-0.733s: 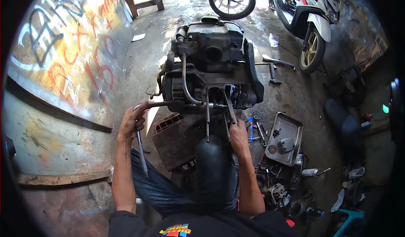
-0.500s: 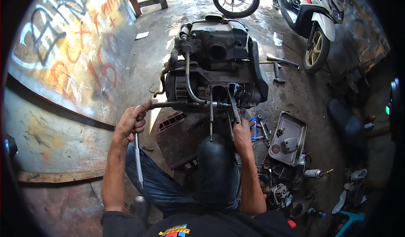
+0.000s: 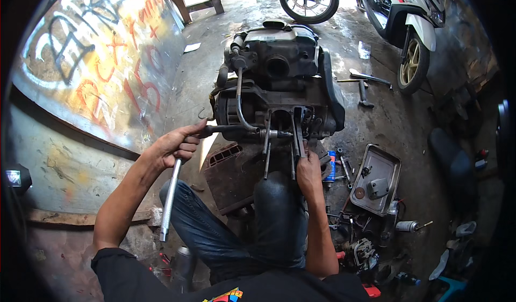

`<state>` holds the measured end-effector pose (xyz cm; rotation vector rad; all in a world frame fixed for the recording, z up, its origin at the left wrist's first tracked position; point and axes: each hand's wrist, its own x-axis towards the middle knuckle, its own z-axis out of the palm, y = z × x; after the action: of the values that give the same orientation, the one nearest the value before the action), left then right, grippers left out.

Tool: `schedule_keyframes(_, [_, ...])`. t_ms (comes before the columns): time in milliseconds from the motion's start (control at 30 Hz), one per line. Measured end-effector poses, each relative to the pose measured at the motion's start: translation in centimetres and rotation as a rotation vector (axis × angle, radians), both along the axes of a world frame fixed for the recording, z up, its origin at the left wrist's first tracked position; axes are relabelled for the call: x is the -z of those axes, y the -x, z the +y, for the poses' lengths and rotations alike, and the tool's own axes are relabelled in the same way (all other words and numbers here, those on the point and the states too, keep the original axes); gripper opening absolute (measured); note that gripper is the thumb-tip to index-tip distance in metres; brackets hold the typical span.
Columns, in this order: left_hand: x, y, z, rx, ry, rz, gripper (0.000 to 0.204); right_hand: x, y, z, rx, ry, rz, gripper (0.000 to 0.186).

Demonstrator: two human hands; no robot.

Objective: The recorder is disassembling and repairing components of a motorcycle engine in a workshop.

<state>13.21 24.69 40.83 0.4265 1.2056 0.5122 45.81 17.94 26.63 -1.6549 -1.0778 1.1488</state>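
Observation:
My left hand (image 3: 180, 145) is closed around a socket wrench with a long silver handle (image 3: 170, 202) that hangs down toward my left knee. From that fist a dark bar (image 3: 228, 130) runs right, to a silver socket (image 3: 275, 133) at the near side of the engine (image 3: 279, 95). My right hand (image 3: 309, 173) grips the lower end of a flat dark metal bar (image 3: 299, 132), whose upper end rests by the engine's opening. Long studs (image 3: 266, 159) stick out of the engine toward me. My fingers hide where the wrench parts join.
A dark crate-like block (image 3: 231, 181) sits under the engine's near left. On the right lie a metal tray (image 3: 381, 165) with parts, spanners (image 3: 346, 167), a hammer (image 3: 365, 95) and a spray can (image 3: 407, 226). A painted metal panel (image 3: 102, 60) stands left; a scooter (image 3: 411, 27) is parked at far right.
The silver handle's lower end has swung left and nearer to me, and my left elbow has moved outward. My right hand keeps its grip. The whole view has shifted slightly.

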Motion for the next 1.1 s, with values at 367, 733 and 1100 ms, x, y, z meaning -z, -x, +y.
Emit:
schedule_keyframes(367, [-4.9, 2.5, -0.5, -0.012, -0.102, 0.224, 0.031, -0.6, -0.3, 0.0, -0.034, -0.011, 0.034, 0.067])
schedule_keyframes(733, [-1.5, 1.9, -0.3, -0.027, 0.011, 0.114, 0.032, -0.6, -0.4, 0.0, -0.030, 0.000, 0.042, 0.068])
schedule_keyframes(1100, [-0.7, 2.7, -1.2, -0.091, -0.011, 0.048, 0.032, 0.1, -0.3, -0.4, -0.015, -0.084, 0.042, 0.067])
